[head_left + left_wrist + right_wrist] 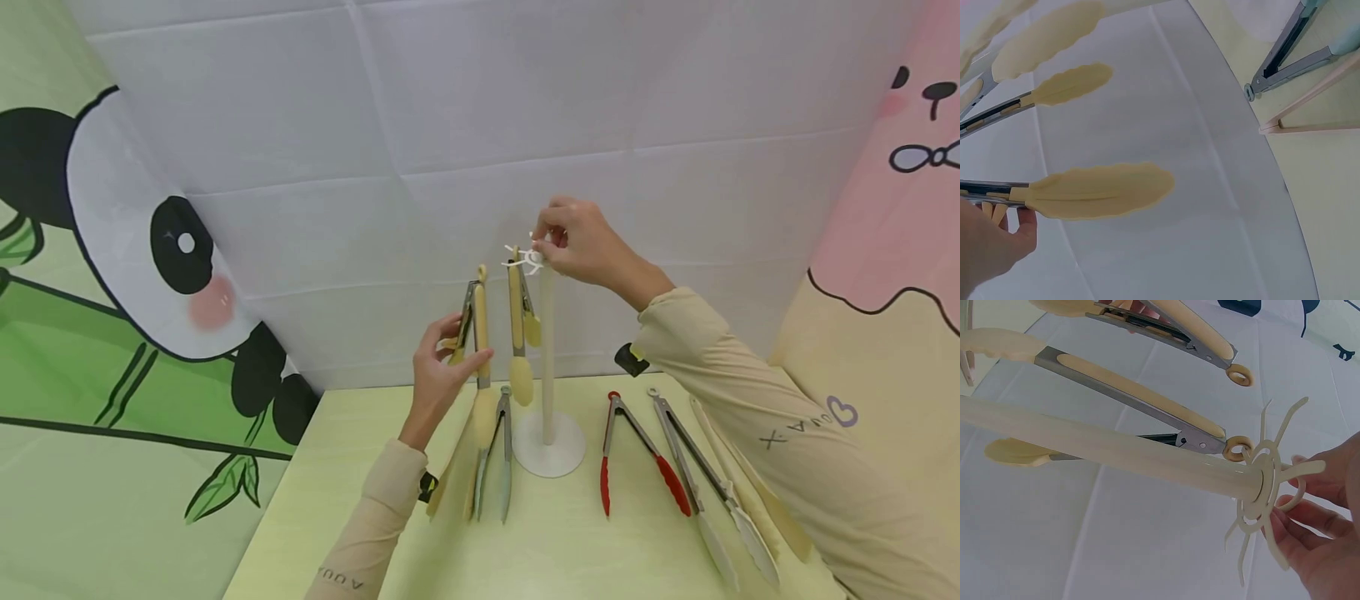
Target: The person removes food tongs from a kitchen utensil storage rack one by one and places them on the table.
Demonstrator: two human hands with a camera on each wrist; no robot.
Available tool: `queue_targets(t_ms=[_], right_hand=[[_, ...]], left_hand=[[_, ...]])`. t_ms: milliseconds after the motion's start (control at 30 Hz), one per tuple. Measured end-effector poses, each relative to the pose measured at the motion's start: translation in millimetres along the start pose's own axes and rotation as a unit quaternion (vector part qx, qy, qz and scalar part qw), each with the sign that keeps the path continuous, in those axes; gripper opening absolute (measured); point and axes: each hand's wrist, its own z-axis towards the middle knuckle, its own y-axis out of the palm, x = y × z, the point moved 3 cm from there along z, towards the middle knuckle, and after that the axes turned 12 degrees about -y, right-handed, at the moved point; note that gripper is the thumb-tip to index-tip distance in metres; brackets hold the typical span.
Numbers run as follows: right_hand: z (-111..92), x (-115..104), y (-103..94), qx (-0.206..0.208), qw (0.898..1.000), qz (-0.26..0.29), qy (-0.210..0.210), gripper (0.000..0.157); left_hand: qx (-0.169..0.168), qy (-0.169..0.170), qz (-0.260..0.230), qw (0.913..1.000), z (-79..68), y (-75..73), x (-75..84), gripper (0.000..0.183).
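Observation:
My left hand (437, 379) grips a pair of beige-and-steel kitchen tongs (482, 333), held upright with the pull ring up and the scalloped beige tips down. To their right stands a white utensil stand (547, 358) with curved hooks at the top. Another pair of beige tongs (517, 312) hangs by its ring from one hook. At the stand's top, my right hand (588, 242) pinches a small loop above the hook ring (1266, 481). In the right wrist view the held tongs (1200, 328) are apart from the hooks, beyond the hanging pair.
Grey-green tipped tongs (506, 450) and wooden tongs (450, 467) lie left of the stand's round base (551, 458). Red-tipped tongs (611, 450), long steel tongs (678, 450) and more wooden tongs (783, 512) lie to the right. A white cloth (450, 125) hangs behind the table.

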Motion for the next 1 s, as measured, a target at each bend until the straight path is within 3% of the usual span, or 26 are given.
queue_targets(t_ms=[233, 500, 1000], right_hand=[[-1.0, 0.1, -0.4, -0.005, 1.000, -0.002, 0.001, 0.007], [-1.2, 1.2, -0.4, -0.004, 1.000, 0.005, 0.004, 0.007], [-1.1, 3.3, -0.1, -0.001, 1.000, 0.009, 0.003, 0.006]], left_hand=[[0.011, -0.009, 0.008, 0.9999, -2.2, -6.0, -2.2, 0.059], [0.032, -0.031, 0.018, 0.9988, 8.0, -17.8, -41.1, 0.060], [0.064, -0.049, 0.040, 0.9959, 2.9, -41.2, -60.1, 0.060]])
